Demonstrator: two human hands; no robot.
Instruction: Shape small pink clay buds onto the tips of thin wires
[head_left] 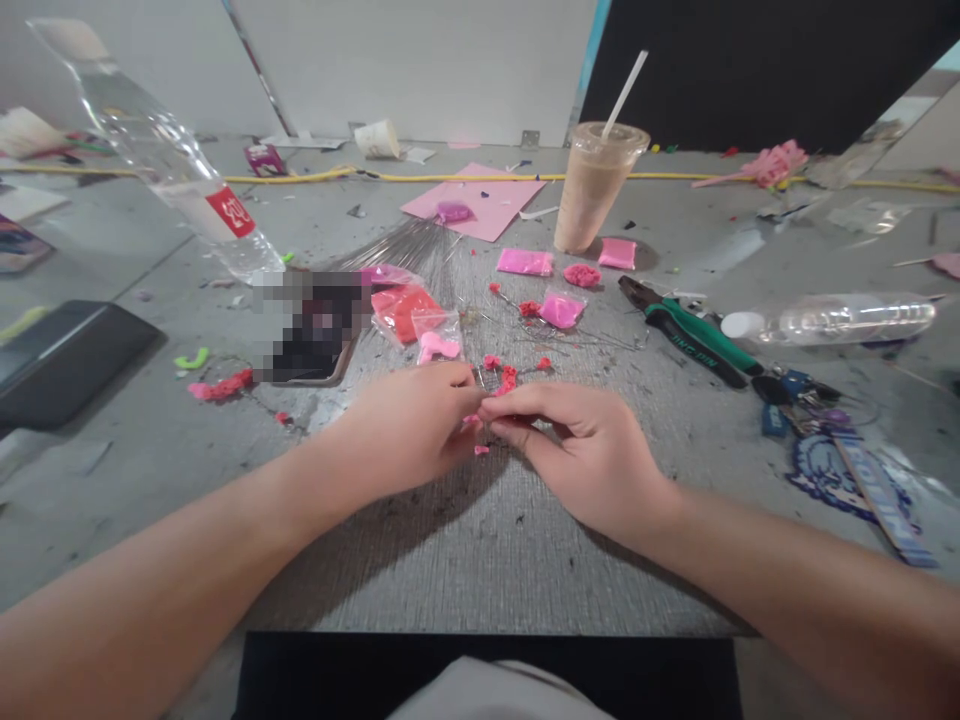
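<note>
My left hand [409, 425] and my right hand [592, 450] meet above the near middle of the table. Both are closed, fingertips pinched together around a thin wire sprig with red and pink clay bits [507, 380]. The fingers hide much of the sprig, and what exactly each fingertip presses cannot be made out. A small pink clay bit [481, 450] shows just under the fingertips. Just beyond my left hand lies a small bag of light pink clay [439, 345], beside a bag of red clay [401, 312].
A phone [322, 335] and a tall, tilted-looking bottle [180, 170] stand left. Behind are a bundle of wires [397, 245], a pink sheet [495, 190] and a drink cup [596, 185]. Green-handled pliers [697, 335], a lying bottle [847, 320] and keys [802, 390] occupy the right.
</note>
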